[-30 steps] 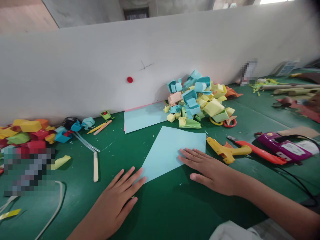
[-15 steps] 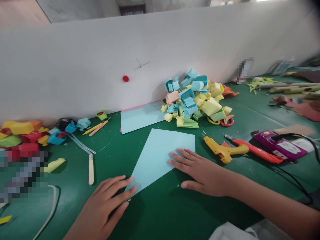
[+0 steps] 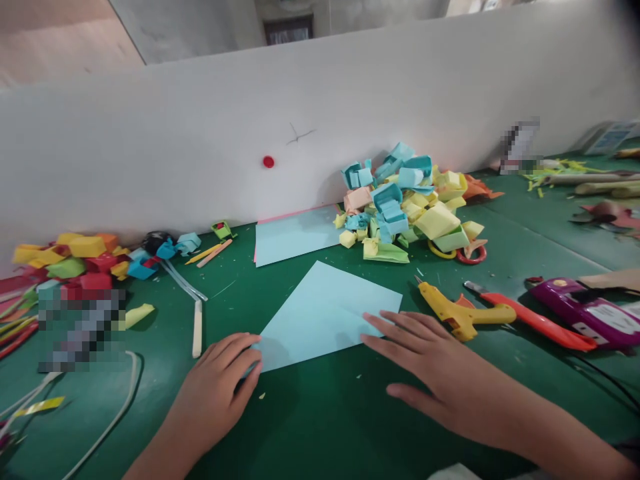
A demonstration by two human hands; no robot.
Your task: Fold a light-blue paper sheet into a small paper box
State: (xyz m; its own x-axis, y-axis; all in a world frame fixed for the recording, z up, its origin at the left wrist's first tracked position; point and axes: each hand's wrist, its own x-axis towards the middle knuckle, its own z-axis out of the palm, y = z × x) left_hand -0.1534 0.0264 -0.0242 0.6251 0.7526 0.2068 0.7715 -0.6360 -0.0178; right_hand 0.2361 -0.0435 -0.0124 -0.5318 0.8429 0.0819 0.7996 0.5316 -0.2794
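Paper, blue — between left grip, right grip

blue paper: corner partly behind left hand | dark item: blurred

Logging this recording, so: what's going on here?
Someone is handling a light blue sheet of paper lying on a green table. The left hand is at its left corner; the right hand, spread, reaches over its lower right edge. A yellow glue gun lies farther right, and folded paper pieces are piled farther back.
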